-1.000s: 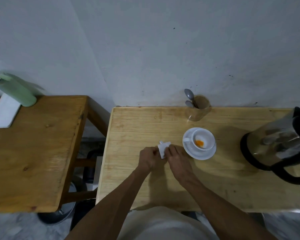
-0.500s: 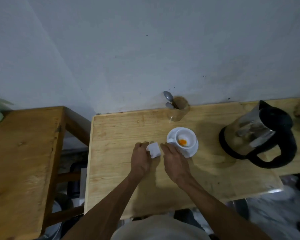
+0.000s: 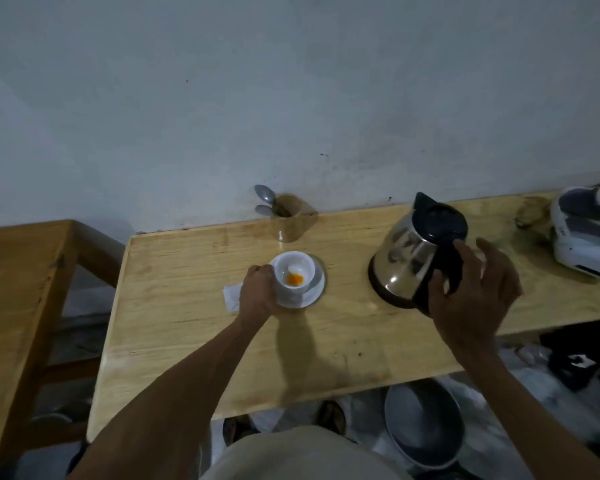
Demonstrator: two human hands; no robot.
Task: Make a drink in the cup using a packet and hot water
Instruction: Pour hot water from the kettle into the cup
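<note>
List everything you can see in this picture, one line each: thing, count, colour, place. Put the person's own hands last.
cup: 1, white, orange powder inside, on saucer
saucer: 1, white, table centre
packet: 1, white, left of cup
kettle: 1, steel and black, right of cup
spoons: 2, silver, in holder
holder: 1, wooden, by wall
table: 1, light wood
side table: 1, darker wood, left
left hand: at cup
right hand: open, at kettle handle

I have one view only, from the head: it looks forward and steeply down over the table, facing the wall behind its far edge, near enough that both forearms fill the bottom.
</note>
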